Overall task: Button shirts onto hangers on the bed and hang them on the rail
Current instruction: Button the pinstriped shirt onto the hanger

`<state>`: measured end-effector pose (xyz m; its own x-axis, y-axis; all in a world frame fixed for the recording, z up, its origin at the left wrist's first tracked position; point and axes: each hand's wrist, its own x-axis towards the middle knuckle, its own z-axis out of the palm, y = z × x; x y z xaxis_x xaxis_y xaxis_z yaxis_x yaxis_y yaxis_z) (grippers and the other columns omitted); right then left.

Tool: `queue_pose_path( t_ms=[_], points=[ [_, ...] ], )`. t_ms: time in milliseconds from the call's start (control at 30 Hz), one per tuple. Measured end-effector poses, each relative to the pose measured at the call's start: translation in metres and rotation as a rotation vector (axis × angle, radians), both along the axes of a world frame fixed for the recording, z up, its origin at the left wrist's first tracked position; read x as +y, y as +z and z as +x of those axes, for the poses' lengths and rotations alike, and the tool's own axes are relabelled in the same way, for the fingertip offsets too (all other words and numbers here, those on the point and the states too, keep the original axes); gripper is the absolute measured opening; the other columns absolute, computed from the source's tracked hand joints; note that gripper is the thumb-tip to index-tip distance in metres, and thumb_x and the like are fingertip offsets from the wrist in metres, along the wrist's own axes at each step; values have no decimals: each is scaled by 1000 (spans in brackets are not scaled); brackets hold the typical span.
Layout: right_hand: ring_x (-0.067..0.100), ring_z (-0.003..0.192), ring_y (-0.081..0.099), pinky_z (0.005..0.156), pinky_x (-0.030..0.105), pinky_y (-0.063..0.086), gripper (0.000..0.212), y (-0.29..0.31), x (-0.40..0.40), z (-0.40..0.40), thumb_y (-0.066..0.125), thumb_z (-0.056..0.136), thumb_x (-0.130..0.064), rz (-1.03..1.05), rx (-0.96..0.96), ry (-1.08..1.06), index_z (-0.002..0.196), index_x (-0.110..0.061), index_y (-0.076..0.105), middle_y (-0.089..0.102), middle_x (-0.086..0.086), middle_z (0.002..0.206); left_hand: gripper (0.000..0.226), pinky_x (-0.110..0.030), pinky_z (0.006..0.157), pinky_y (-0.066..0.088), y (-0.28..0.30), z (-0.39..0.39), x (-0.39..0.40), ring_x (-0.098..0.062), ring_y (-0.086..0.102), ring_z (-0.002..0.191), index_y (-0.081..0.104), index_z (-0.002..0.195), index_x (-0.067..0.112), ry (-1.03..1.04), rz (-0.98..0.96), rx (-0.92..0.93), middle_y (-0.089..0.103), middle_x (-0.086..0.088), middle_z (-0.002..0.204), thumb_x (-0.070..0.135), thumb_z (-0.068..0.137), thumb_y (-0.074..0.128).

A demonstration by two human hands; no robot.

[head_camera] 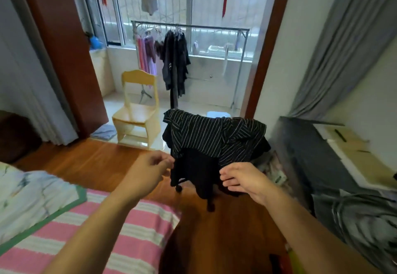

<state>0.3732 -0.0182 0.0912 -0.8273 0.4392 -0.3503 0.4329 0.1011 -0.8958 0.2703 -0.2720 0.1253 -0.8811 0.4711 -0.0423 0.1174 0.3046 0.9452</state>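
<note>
Both arms reach fwd over the bed corner toward a black striped shirt draped over what looks like a chair or stand w/ a small wheel at its foot (its frame is mostly hidden by cloth, so hard to say which). The shirt sits in the middle of the room on the wood floor, between the bed and the balcony doorway, w/ a plain black garment hanging below it. The left hand is at the shirt's lower left edge, fingers curled w/ thumb and forefinger tips close together right at the fabric; whether they actually pinch the cloth cannot be told, the frame is blurred there. The right hand is at the lower right hem, fingers fairly straight and slightly apart, tips touching or just beside the striped edge, palm down. The bed, pink-and-white striped, fills the lower left, w/ a pale patterned quilt on it. Beyond the doorway stands the metal rail, carrying dark clothes near its middle and pink-purple ones at its left end. A small yellow wooden chair stands in front of the rail, to the left. Grey curtains hang at right.
</note>
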Motion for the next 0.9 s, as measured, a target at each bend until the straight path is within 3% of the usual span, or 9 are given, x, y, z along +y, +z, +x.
queue_pose_path(
  t_ms=[133,300,500,567,633,667,733,833,900],
  points=[
    [23,91,73,81,31,61,20,-5,78,-33,54,100,-10,-24,-11,-108,103,-9,74,76,11,100,15,-31,74,50,-31,-39,72,-20,68,83,69,90,15,-40,-26,-154,73,-9,93,15,101,60],
    [23,88,74,77,29,60,17,-39,142,-89,57,100,-11,-44,-40,-154,103,-10,74,77,10,99,13,-31,74,51,-71,-114,136,-21,67,84,69,105,11,-37,-49,-234,72,-14,101,15,103,57],
    [21,74,67,74,30,59,16,-60,206,-144,57,99,-3,-83,-124,-263,102,-2,72,72,13,92,17,-33,68,47,-133,-201,191,-25,61,82,64,110,6,269,24,-339,66,-23,110,14,105,50],
    [20,71,66,83,38,57,18,-65,235,-159,56,99,-1,-59,-159,-299,94,-6,73,71,11,89,17,-32,67,48,-142,-220,216,-22,60,78,64,110,4,240,-1,-392,66,-22,108,15,105,51],
    [17,67,63,72,35,57,24,-71,259,-177,55,100,-3,-48,-161,-323,87,-12,73,69,11,88,15,-31,67,50,-141,-235,241,-20,63,77,67,106,7,91,-36,-417,69,-15,101,15,104,54],
    [16,70,63,68,32,56,21,-74,268,-188,56,99,-7,-4,-160,-342,88,-15,73,68,11,90,14,-29,66,50,-137,-242,253,-19,64,76,67,104,7,0,-48,-419,69,-12,96,14,104,55],
    [19,85,65,80,37,56,12,-79,282,-218,61,98,-20,176,-155,-358,108,-19,67,68,7,100,12,-24,63,50,-130,-256,272,-16,63,74,68,103,7,-112,-84,-407,67,-8,90,13,103,57],
    [23,108,63,96,41,52,51,-92,291,-266,68,92,-40,379,-155,-278,135,-17,53,62,2,120,12,-28,67,51,-129,-268,282,-16,65,73,69,104,8,-103,-102,-401,70,-6,90,13,102,58],
    [24,111,62,94,40,52,57,-99,294,-289,69,91,-45,434,-160,-232,137,-18,50,63,1,121,12,-34,73,51,-130,-267,285,-19,66,74,70,104,8,-51,-83,-443,72,-8,92,12,102,59]
  ],
)
